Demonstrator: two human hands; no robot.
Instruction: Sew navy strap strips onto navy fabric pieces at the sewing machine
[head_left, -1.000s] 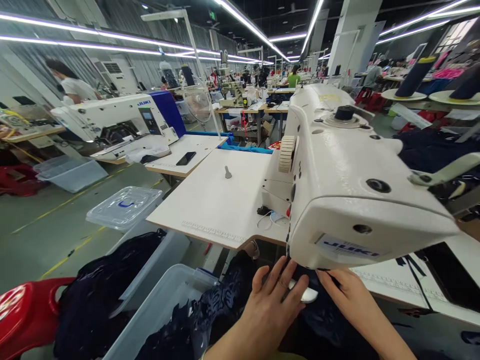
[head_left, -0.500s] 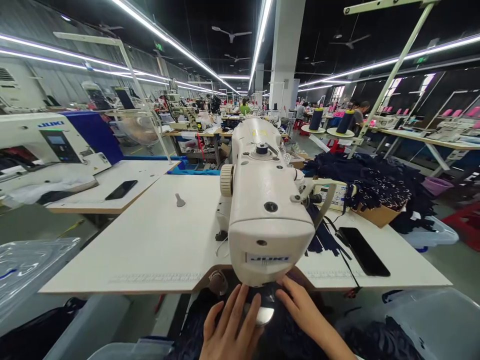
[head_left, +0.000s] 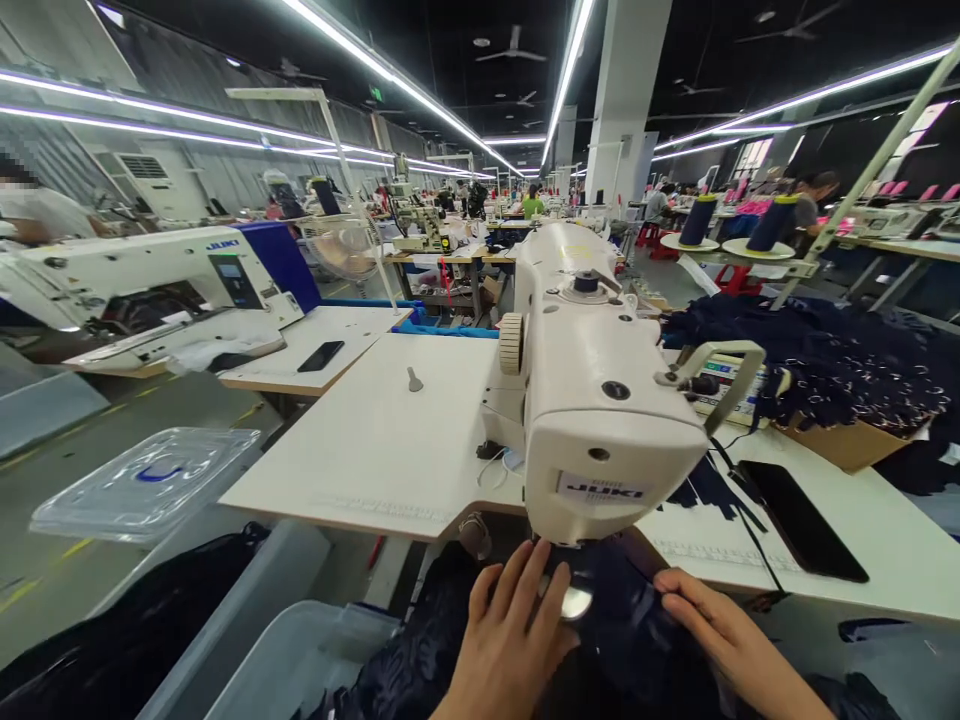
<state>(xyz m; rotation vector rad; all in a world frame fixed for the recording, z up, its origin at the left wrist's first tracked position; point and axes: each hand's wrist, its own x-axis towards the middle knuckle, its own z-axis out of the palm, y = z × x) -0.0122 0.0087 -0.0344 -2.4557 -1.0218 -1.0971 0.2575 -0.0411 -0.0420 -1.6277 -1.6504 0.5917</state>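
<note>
- Needle area was a total mystery: the sewing machine (head_left: 600,370) head covered it, so I couldn't see where the stitching met the navy fabric (head_left: 634,610).
- That fabric sat under and just in front of the machine head, so dark that its folds mostly blurred together, and the bottom of the view cut it off.
- A shiny metal piece (head_left: 577,603) showed just below the machine head, partly tucked behind fingers. Couldn't make out its full shape.
- The clear bin (head_left: 300,650), left of the machine and lower down, got chopped by the bottom edge too.
- Left hand (head_left: 517,620), in front of the machine: open, fingers a bit spread and laid over the fabric beside the metal piece. Thumb was mostly hidden.
- Right hand (head_left: 720,625), in front and to the right of the machine: thumb and forefinger pinched together on the fabric's edge, other fingers curled out of sight.
- Black phone (head_left: 802,520) lay on the tabletop right of the machine.
</note>
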